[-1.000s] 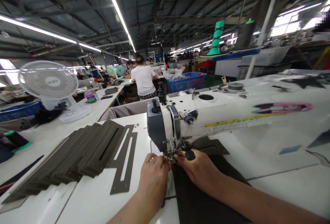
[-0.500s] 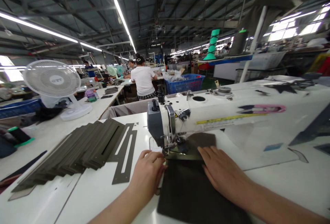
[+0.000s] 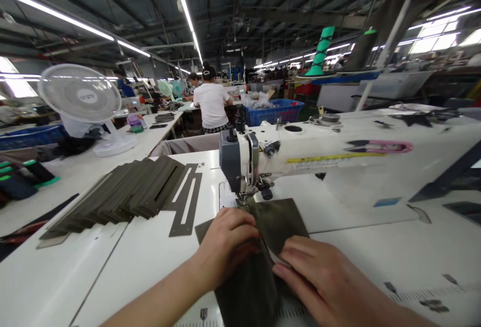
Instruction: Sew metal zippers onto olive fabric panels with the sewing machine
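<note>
Dark olive fabric (image 3: 280,219) lies on the white sewing table (image 3: 376,252) in front of the machine, one end near the presser foot (image 3: 243,199). A folded edge runs from the needle area back toward me. My left hand (image 3: 231,241) rests on the fabric just before the needle, fingers curled over that edge. On the other side of the edge, my right hand (image 3: 319,267) pinches the fabric between thumb and fingers. The white sewing machine (image 3: 311,149) stands behind both hands. My left fingers partly hide the stitching spot.
Overlapping olive strips (image 3: 124,191) lie to the left, with slotted cut pieces (image 3: 186,201) beside them. A white fan (image 3: 80,91) stands farther left near thread spools (image 3: 37,171). Pink snips (image 3: 391,145) rest against the machine arm. A person (image 3: 211,99) in white sits ahead.
The fabric has turned, and its folded edge now points toward me. My right hand has drawn back from the machine, and my left hand has moved onto the fabric.
</note>
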{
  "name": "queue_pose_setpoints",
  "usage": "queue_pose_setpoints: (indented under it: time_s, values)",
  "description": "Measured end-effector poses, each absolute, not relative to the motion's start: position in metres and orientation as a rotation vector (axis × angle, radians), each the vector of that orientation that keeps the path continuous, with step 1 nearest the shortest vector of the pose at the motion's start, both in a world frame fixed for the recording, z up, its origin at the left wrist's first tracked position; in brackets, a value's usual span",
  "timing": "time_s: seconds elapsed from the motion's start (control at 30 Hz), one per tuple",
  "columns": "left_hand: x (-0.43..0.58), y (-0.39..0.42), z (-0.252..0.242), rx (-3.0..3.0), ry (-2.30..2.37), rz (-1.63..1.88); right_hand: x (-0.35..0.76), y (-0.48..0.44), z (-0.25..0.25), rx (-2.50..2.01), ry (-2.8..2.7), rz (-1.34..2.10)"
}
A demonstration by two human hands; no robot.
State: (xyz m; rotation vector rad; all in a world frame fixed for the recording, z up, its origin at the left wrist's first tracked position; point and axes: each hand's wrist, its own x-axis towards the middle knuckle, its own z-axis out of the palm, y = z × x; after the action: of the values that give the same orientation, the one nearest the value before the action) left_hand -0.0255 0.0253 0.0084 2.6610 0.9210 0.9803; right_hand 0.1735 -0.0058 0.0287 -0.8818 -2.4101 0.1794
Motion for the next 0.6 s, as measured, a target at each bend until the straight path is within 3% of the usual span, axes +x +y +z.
queue_pose_setpoints:
  time_s: [0.2, 0.4, 0.6]
  values:
    - [-0.022, 0.039, 0.025, 2.751, 0.913, 0.998, 0.176, -0.022, 0.043, -0.882, -2.258, -0.269]
    - [-0.021, 0.049, 0.043, 2.47, 1.231, 1.118, 0.099, -0.033, -0.011, -0.679, -2.393, -0.324]
    - [-0.015, 0.048, 0.051, 2.242, 1.341, 1.205, 0.133, 0.008, -0.012, -1.543, -2.536, -0.327]
